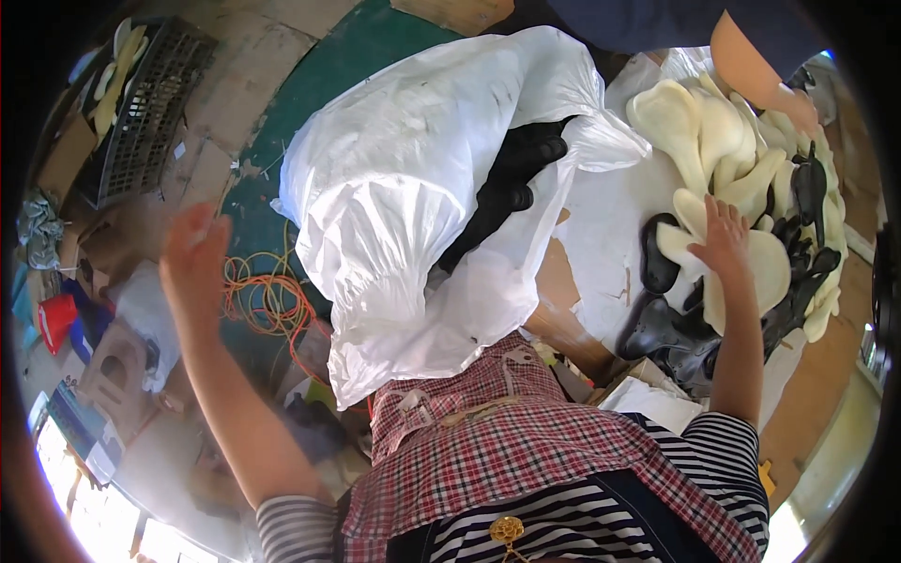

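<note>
A large white plastic sack (389,216) lies in front of me, its mouth gaping toward the right and showing black shoe soles (511,183) inside. To the sack's left my left hand (192,258) is raised in the air, blurred by motion, its fingers loosely apart with nothing visible in them. Over on the right, my right hand (725,239) rests on a cream shoe sole (693,214) in a heap, fingers spread and not wrapped round it. More cream soles (668,127) lie beyond that hand. Black soles (662,328) are mixed in the near part of the heap.
Another person's arm (751,75) reaches in at the far right, by the heap. Tangled orange and yellow cord (267,300) lies on the green floor covering left of the sack. A black plastic crate (155,113) stands far left. Brown cardboard (563,281) lies beside the sack.
</note>
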Available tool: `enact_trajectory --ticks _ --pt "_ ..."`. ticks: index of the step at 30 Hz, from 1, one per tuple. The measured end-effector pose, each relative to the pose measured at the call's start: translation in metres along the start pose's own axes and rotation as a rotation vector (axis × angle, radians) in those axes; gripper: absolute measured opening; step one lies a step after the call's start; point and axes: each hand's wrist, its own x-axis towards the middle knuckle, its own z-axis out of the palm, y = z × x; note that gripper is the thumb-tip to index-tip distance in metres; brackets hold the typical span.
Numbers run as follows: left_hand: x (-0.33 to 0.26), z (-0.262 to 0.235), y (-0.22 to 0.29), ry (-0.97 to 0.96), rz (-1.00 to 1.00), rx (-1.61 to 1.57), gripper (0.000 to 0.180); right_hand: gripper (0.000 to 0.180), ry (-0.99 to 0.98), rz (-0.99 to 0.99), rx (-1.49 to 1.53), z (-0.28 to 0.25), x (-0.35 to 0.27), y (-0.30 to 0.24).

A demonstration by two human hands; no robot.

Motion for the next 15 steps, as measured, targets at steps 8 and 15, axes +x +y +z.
enact_trajectory --ticks 8,15 --pt "-0.102 0.200 -0.003 -0.656 0.432 0.196 0.056 0.063 0.369 -0.876 0.435 0.007 0.021 -0.192" --pt "-0.017 0.096 -0.083 0.308 0.129 0.002 0.067 0.026 0.138 -0.805 1.236 0.056 0.049 -0.213"
